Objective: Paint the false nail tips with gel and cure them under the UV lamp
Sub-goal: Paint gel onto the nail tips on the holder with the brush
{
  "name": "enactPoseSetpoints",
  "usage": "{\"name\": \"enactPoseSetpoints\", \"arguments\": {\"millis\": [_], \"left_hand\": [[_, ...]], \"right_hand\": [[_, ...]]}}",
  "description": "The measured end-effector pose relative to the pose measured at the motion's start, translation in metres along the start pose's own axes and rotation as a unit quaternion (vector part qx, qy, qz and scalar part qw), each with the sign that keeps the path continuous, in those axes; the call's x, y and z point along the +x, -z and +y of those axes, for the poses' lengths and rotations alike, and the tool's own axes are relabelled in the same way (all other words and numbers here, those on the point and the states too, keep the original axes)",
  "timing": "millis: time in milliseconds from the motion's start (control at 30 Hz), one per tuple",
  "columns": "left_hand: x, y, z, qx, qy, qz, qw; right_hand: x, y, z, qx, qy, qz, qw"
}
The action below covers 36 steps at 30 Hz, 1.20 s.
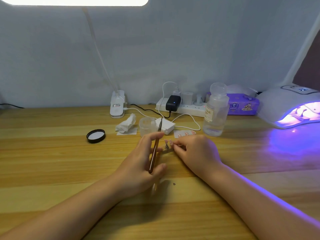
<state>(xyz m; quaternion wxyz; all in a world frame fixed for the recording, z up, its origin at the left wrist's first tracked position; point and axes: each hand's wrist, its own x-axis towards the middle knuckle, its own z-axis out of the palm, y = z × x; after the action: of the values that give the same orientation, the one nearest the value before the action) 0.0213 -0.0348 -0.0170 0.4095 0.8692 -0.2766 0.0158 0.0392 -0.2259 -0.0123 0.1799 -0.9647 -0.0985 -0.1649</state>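
Observation:
My left hand holds a brown-handled nail brush between thumb and fingers, its tip pointing up toward the clear jar. My right hand pinches a pink false nail tip with white dots. Just left of it, another pink tip sits on a small grey stand on the wooden table. A white sheet behind my right hand carries several more pink tips. The UV lamp glows violet at the far right.
A black jar lid lies at the left, crumpled tissue beside the jar. A clear pump bottle stands at the right. Behind it are a power strip, a purple tissue pack and a desk lamp base.

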Motion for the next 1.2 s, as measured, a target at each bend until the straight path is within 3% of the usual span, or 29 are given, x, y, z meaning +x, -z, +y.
{"name": "enactPoseSetpoints", "arguments": {"millis": [333,600,967,1067,1200], "left_hand": [[0.0010,-0.0040,-0.0006,0.008,-0.030,-0.036,0.999],[0.0034,-0.0035,-0.0003,-0.014,-0.014,-0.065,0.998],[0.0067,-0.0018,-0.0023,-0.019,-0.015,-0.063,0.998],[0.0038,-0.0020,-0.0048,-0.043,-0.047,-0.004,0.998],[0.0015,0.0019,-0.0048,-0.051,-0.105,0.149,0.982]], "right_hand": [[-0.0068,0.0006,-0.0017,0.045,0.037,0.035,0.998],[-0.0069,0.0038,0.0005,0.064,0.022,-0.024,0.997],[-0.0048,0.0043,0.0010,0.088,0.028,-0.021,0.995],[-0.0076,0.0031,0.0007,0.078,0.038,-0.007,0.996],[-0.0106,0.0028,-0.0002,0.096,0.064,0.032,0.993]]}}
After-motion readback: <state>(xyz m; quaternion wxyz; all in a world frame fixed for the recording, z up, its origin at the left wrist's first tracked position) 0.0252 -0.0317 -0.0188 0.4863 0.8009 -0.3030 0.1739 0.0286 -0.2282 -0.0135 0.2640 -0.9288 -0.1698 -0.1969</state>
